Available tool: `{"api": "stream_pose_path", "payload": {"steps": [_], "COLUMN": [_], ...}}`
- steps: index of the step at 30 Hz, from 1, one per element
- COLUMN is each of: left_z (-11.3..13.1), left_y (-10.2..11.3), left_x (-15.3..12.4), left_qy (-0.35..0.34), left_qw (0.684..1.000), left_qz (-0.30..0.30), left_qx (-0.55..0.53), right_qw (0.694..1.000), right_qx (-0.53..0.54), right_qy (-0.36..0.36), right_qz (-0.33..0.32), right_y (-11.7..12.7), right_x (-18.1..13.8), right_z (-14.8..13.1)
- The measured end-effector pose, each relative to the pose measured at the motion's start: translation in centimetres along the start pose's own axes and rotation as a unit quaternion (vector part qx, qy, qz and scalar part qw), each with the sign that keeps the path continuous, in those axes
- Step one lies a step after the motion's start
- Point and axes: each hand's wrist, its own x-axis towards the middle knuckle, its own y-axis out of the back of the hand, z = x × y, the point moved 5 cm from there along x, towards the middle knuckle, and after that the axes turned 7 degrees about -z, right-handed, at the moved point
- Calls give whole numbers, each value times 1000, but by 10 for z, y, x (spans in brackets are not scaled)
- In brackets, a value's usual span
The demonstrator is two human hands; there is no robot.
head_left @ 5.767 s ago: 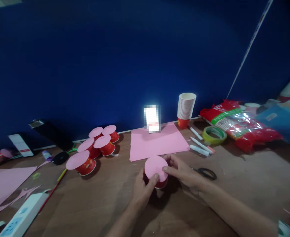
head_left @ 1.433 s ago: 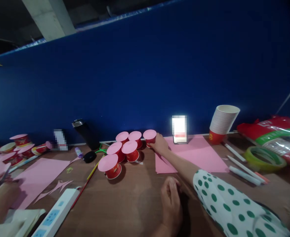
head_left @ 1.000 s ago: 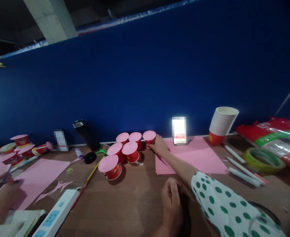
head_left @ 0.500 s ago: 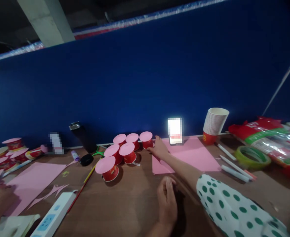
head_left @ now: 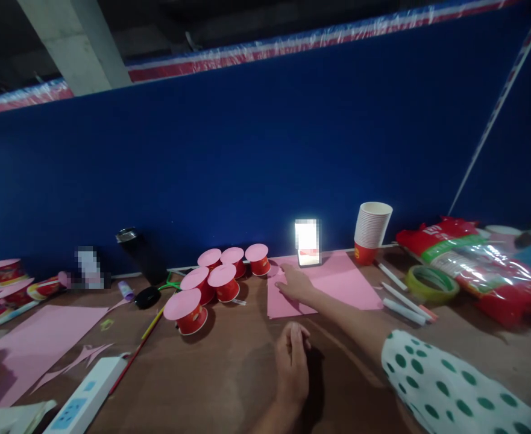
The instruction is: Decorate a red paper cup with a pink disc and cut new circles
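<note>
A deep blue partition [head_left: 247, 150] runs across the back, a brown table [head_left: 193, 380] below it, and here are the cups: six red cups [head_left: 226, 292] clustered left of centre, each topped with a pink disc [head_left: 222, 275], white rims down, so they look upside down. That's six capped, by my reading; what's left would be the plain ones. The right hand [head_left: 298, 283] reaches over the pink sheets [head_left: 337, 289], fingers spread, pinching nothing, just beside the last cup in the back row and apart from it; whether it rests on the paper I can't tell. Down in front, the left hand [head_left: 292, 364] sits with fingers curled together, thumb alongside, nothing showing in it, though its palm is hidden.

Over to the containers! A tall stack of paper cups [head_left: 370, 232] leans slightly by the partition, nested one inside another, no discs there. Further right, a red plastic bag [head_left: 495, 286] shows what look like more cups through its clear part. Black bottle [head_left: 143, 256] on the left, contents out of sight. And offcuts [head_left: 75, 361] lie beside the power strip [head_left: 84, 395]: some cutting seems done, while the sheets under the right hand look whole.
</note>
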Motion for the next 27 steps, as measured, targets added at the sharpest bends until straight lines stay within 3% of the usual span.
{"api": "stream_pose_path", "payload": {"steps": [8, 27], "left_z": [2, 4], "left_y": [-1, -2], "left_x": [1, 1], "left_qy": [-14, 0], "left_qw": [1000, 1000], "left_qz": [-9, -24], "left_qx": [-10, 16], "right_qw": [998, 995], "right_qx": [-36, -85], "right_qy": [42, 54], "right_qz": [16, 25], "right_y": [-17, -30], "right_x": [21, 19], "right_z": [-20, -28]}}
